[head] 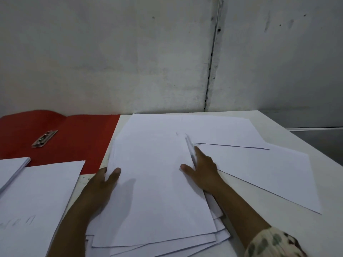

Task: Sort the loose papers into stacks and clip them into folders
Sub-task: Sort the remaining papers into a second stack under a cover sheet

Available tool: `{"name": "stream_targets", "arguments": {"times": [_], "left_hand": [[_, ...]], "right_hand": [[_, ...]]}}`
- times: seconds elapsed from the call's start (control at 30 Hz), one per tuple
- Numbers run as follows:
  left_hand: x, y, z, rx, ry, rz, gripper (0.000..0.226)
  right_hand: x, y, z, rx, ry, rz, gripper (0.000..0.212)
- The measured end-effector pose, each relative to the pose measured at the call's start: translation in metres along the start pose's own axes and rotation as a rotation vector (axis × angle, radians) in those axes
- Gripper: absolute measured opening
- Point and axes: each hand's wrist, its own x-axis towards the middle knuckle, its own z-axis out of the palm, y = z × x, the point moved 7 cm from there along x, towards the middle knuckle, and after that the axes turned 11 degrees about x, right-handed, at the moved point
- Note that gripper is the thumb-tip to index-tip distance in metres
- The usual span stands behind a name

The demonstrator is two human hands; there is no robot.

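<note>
Hands bracket a loose pile of white papers (pixel 157 182) in the middle of the counter (pixel 289 229). The left hand (pixel 101 184) has its grip on the pile's left edge: the thumb lies on the top sheet and the fingers are tucked out of sight under the edge, so it pinches the sheets there. The right hand (pixel 202 173) lies along the pile's right edge, its thumb resting on the top sheet and its forefinger stretched out straight along the edge; the other fingers are hidden behind the hand, and I cannot tell whether that grip closes on any paper. A patterned sleeve (pixel 274 243) covers the right forearm near the bottom corner.

The pile is untidy, with the corners of lower sheets fanning out at its near end. Just right of the right hand a single sheet (pixel 259 173) lies skewed on the counter, and beyond it another sheet (pixel 222 130) reaches toward the wall (pixel 130 52).

Left of the left hand lies a white sheet (pixel 37 201) with faint pencil marks near its lower edge. Farther left a thin squared stack (pixel 13 169) overlaps it. Behind both an open red folder (pixel 78 138) lies flat, its metal clip (pixel 44 139) bare, with no paper under it.
</note>
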Motion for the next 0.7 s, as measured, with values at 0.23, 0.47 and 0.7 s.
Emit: {"name": "stream_targets", "arguments": {"times": [0.23,0.47,0.7], "left_hand": [[0.002,0.005,0.001,0.079,-0.019,0.015,0.055],[0.002,0.002,0.003,0.191,0.034,-0.027,0.059],[-0.001,0.015,0.006,0.064,0.081,0.003,0.053]], "right_hand": [[0.01,0.0,-0.002,0.225,0.045,0.02,0.065],[0.019,0.014,-0.011,0.649,0.088,0.219,0.022],[0.015,0.019,-0.014,0.666,-0.059,0.344,0.022]]}}
